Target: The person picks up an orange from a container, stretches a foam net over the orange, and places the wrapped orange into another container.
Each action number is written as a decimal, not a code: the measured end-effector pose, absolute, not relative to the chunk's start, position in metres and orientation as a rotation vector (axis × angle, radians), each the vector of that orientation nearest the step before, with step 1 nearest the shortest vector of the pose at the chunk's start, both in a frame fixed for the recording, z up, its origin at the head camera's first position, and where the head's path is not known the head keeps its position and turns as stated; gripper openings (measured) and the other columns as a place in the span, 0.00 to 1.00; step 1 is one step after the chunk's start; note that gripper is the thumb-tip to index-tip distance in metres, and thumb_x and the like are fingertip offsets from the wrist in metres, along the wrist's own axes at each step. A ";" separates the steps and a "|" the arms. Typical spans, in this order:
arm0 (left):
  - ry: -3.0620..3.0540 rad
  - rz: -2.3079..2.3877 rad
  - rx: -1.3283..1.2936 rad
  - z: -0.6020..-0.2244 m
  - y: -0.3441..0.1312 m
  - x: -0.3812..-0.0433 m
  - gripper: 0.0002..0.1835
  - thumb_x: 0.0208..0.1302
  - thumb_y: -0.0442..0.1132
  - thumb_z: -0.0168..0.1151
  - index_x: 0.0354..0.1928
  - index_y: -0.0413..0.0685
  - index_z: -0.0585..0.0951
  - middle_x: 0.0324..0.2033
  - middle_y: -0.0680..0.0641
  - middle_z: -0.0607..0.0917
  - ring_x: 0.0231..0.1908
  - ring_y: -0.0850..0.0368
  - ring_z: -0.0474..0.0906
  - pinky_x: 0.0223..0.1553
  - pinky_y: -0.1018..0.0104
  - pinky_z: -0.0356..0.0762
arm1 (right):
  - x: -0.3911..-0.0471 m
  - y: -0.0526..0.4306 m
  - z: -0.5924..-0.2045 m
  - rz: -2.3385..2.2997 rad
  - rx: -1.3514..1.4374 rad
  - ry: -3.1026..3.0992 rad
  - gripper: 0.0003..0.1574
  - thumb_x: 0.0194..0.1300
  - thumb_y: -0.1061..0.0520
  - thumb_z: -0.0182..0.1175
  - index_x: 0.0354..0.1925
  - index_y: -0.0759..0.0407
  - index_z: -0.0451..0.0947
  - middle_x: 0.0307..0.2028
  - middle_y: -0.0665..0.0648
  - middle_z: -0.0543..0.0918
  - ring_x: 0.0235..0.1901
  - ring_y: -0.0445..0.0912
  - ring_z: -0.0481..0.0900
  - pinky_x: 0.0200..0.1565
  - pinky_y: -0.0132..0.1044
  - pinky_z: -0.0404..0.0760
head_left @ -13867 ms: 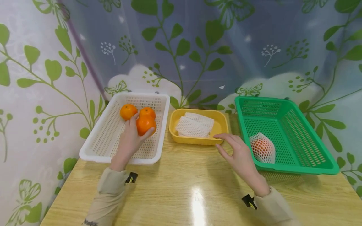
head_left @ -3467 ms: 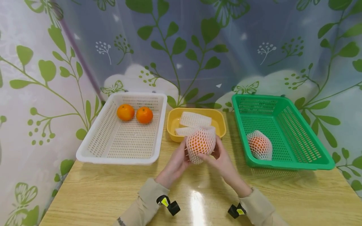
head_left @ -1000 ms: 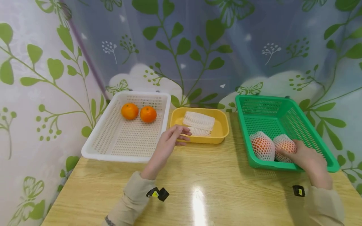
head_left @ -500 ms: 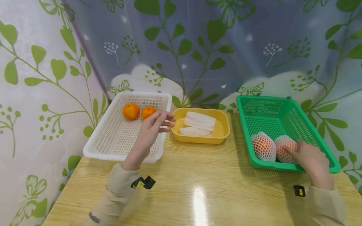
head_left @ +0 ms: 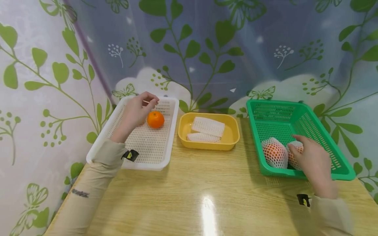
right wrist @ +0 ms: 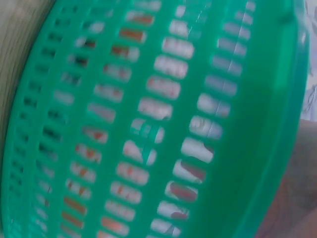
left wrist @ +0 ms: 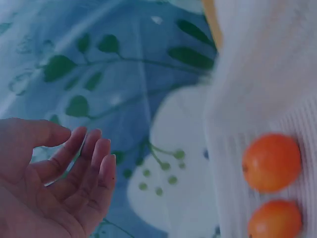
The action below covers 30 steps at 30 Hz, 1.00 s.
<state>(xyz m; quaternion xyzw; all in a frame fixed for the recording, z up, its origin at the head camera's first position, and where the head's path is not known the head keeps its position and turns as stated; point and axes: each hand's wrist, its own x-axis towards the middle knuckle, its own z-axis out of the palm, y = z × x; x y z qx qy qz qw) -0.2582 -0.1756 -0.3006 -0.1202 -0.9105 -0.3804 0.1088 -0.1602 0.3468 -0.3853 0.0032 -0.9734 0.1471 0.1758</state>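
My left hand (head_left: pixel 134 111) hovers over the white basket (head_left: pixel 144 166), fingers loosely bent and holding nothing. Below it lies an orange (head_left: pixel 155 119); the hand hides a second one from the head camera, though the left wrist view catches both oranges (left wrist: pixel 272 162). Over the green basket (head_left: pixel 283 172), my right hand (head_left: pixel 314 160) is held with thumb and fingers apart. Beneath its fingers sits an orange in a white foam net (head_left: pixel 291 161), partly covered, beside another netted orange (head_left: pixel 274 152). The right wrist view shows mostly the green basket's slotted wall (right wrist: pixel 193 114).
Between the two baskets stands a yellow tray (head_left: pixel 206 146) with white foam net sleeves (head_left: pixel 208 126) in it. All three containers rest on a wooden table (head_left: pixel 177 196). A patterned curtain (head_left: pixel 189 59) hangs right behind them.
One orange has left the white basket and now lies netted in the green basket. My left hand has swung left over the white basket; my right hand has let go of the netted orange.
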 end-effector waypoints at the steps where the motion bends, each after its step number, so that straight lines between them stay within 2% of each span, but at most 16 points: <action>1: -2.701 -1.058 -0.346 -0.302 -0.178 -0.264 0.14 0.78 0.42 0.52 0.53 0.41 0.81 0.50 0.40 0.86 0.52 0.42 0.82 0.54 0.48 0.79 | -0.160 0.342 -0.386 0.411 0.030 -2.717 0.27 0.71 0.51 0.64 0.61 0.65 0.76 0.49 0.76 0.81 0.13 0.49 0.67 0.14 0.40 0.61; 5: -2.770 -0.913 -0.355 -0.309 -0.184 -0.288 0.13 0.77 0.40 0.54 0.53 0.40 0.80 0.51 0.39 0.85 0.52 0.41 0.81 0.55 0.47 0.78 | -0.161 0.323 -0.389 0.391 0.133 -2.544 0.20 0.66 0.57 0.68 0.54 0.62 0.82 0.45 0.72 0.84 0.11 0.44 0.63 0.13 0.37 0.56; 8: -2.829 -0.853 -0.370 -0.315 -0.186 -0.304 0.13 0.76 0.38 0.54 0.54 0.38 0.79 0.51 0.37 0.84 0.52 0.41 0.80 0.55 0.48 0.79 | -0.163 0.310 -0.391 0.391 0.198 -2.464 0.18 0.64 0.57 0.70 0.51 0.60 0.84 0.43 0.69 0.86 0.11 0.35 0.57 0.13 0.35 0.54; 9: -2.853 -0.820 -0.375 -0.316 -0.186 -0.309 0.13 0.76 0.38 0.55 0.54 0.37 0.79 0.51 0.37 0.83 0.52 0.41 0.80 0.54 0.48 0.79 | -0.164 0.306 -0.391 0.401 0.214 -2.449 0.17 0.63 0.57 0.70 0.51 0.59 0.85 0.44 0.68 0.87 0.10 0.33 0.53 0.13 0.35 0.53; 12: -2.940 -0.699 -0.389 -0.321 -0.185 -0.324 0.14 0.74 0.37 0.56 0.56 0.36 0.78 0.53 0.35 0.82 0.53 0.40 0.79 0.55 0.47 0.78 | -0.166 0.291 -0.389 0.428 0.275 -2.424 0.16 0.64 0.58 0.70 0.50 0.59 0.85 0.44 0.67 0.87 0.10 0.31 0.49 0.13 0.35 0.52; 17: -3.099 -0.537 -0.401 -0.333 -0.182 -0.339 0.20 0.74 0.38 0.58 0.62 0.34 0.74 0.58 0.31 0.76 0.55 0.36 0.75 0.58 0.44 0.74 | -0.167 0.262 -0.386 0.479 0.372 -2.396 0.16 0.63 0.60 0.70 0.50 0.57 0.86 0.43 0.64 0.88 0.11 0.38 0.60 0.13 0.33 0.56; 20: -3.193 -0.508 -0.378 -0.345 -0.182 -0.346 0.25 0.73 0.39 0.59 0.67 0.35 0.71 0.61 0.30 0.73 0.57 0.34 0.74 0.58 0.42 0.73 | -0.167 0.245 -0.386 0.468 0.420 -2.361 0.15 0.63 0.60 0.71 0.49 0.56 0.86 0.41 0.60 0.89 0.18 0.46 0.75 0.16 0.37 0.68; 22: -3.245 -0.494 -0.366 -0.355 -0.182 -0.350 0.27 0.73 0.40 0.60 0.69 0.35 0.69 0.64 0.29 0.71 0.60 0.34 0.72 0.60 0.41 0.73 | -0.167 0.234 -0.385 0.489 0.451 -2.360 0.14 0.63 0.60 0.70 0.49 0.57 0.86 0.40 0.59 0.89 0.27 0.51 0.82 0.22 0.42 0.77; 25: -3.285 -0.478 -0.390 -0.368 -0.181 -0.355 0.32 0.71 0.41 0.63 0.70 0.32 0.67 0.66 0.28 0.71 0.63 0.32 0.70 0.63 0.41 0.71 | -0.167 0.218 -0.384 0.518 0.499 -2.370 0.14 0.63 0.60 0.70 0.49 0.57 0.85 0.40 0.59 0.89 0.32 0.54 0.85 0.25 0.45 0.78; 30: -3.292 -0.427 -0.411 -0.380 -0.178 -0.361 0.37 0.63 0.41 0.69 0.68 0.29 0.68 0.63 0.28 0.74 0.62 0.32 0.71 0.63 0.41 0.70 | -0.167 0.194 -0.388 0.537 0.579 -2.382 0.15 0.63 0.59 0.71 0.49 0.55 0.85 0.40 0.58 0.89 0.32 0.53 0.84 0.21 0.39 0.75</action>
